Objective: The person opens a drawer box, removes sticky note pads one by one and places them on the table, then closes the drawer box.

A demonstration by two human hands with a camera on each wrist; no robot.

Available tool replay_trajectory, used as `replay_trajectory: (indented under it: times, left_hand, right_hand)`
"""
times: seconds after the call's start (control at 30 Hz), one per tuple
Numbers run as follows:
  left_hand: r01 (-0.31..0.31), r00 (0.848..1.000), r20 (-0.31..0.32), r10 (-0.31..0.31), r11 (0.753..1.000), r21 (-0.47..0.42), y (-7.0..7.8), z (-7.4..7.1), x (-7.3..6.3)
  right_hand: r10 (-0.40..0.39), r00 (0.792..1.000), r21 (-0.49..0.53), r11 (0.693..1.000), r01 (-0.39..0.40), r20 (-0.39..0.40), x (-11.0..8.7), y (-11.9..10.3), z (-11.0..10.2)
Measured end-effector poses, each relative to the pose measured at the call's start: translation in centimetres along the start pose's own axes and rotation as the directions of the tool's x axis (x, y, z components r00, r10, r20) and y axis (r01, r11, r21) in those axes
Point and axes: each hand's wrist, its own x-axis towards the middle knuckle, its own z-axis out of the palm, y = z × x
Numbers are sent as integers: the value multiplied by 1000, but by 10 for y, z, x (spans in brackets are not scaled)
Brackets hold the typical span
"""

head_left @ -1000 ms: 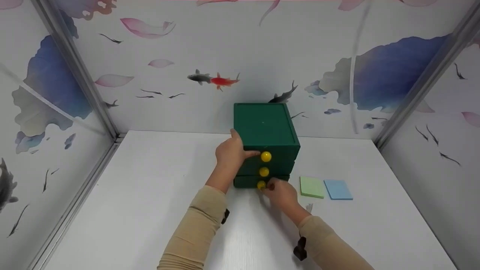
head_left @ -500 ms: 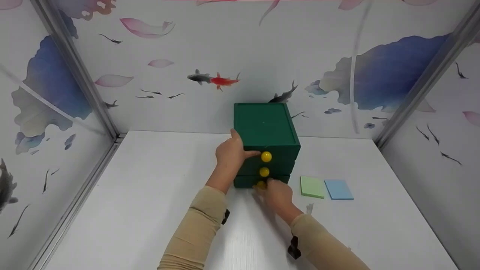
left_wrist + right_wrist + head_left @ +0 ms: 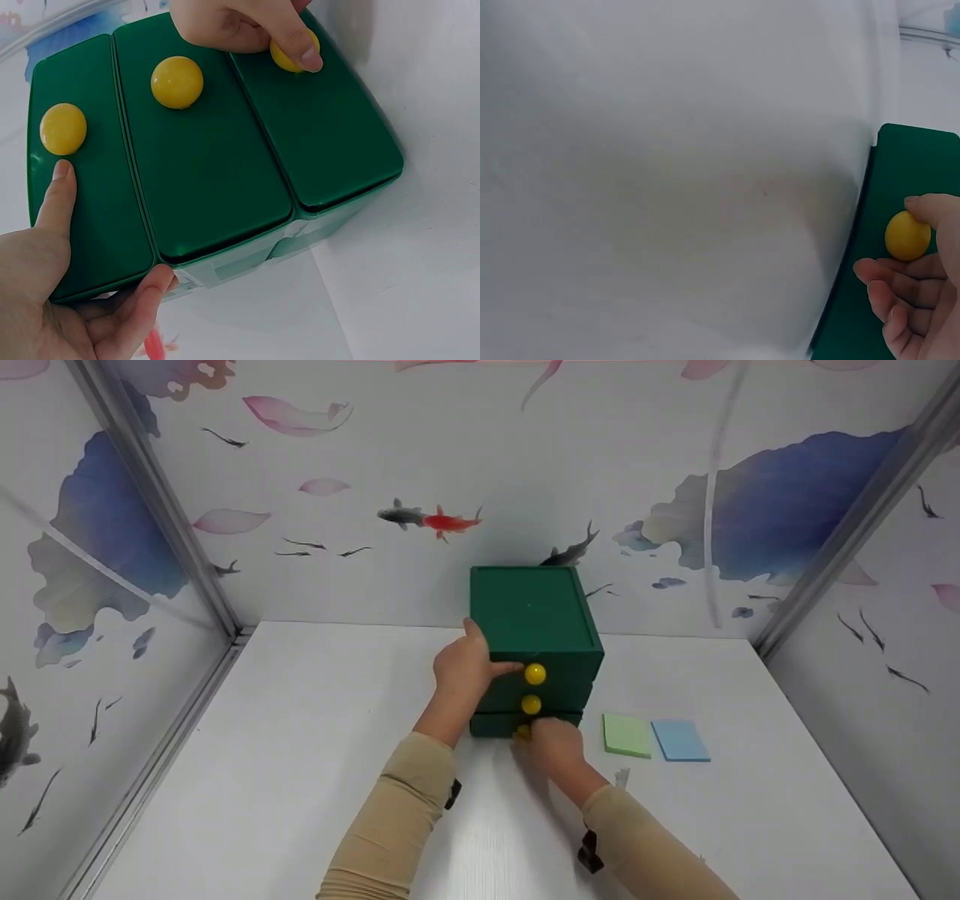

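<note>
A booth (image 3: pixel 862 690): koi-printed panels (image 3: pixel 360 585) line three edges of a white tabletop (image 3: pixel 262 720), metal posts (image 3: pixel 159 495) at its back corners.

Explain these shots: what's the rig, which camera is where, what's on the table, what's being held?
No robot here: a person works bare-handed, in tan sleeves. The head camera looks forward and down over the white table. Each wrist also wears a camera watching that hand's work, so the left wrist picture shows the drawer fronts turned sideways.

On the table stands a green drawer unit with three yellow knobs. To its right lie a light green pad and a blue pad.

The left hand rests against the unit's front and left side. The right hand holds the bottom knob with its fingers.
</note>
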Motion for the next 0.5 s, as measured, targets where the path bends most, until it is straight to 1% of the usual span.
replay_trajectory:
  times: [0.13,0.33,0.5]
  left_hand:
    - [0,1000,-3,0,1000,5,0,0,0]
    - [2,1000,-8,-2,1000,1,0,-1,-1]
    - [0,1000,-18,1,1000,25,1,0,-2]
  right_hand:
    - [-6,1000,-55,998,7,18,-1,-1,-3]
    - [6,998,-98,995,0,58,-4,-3,-4]
    - [-33,998,-127,991,41,63,-8,0,-2]
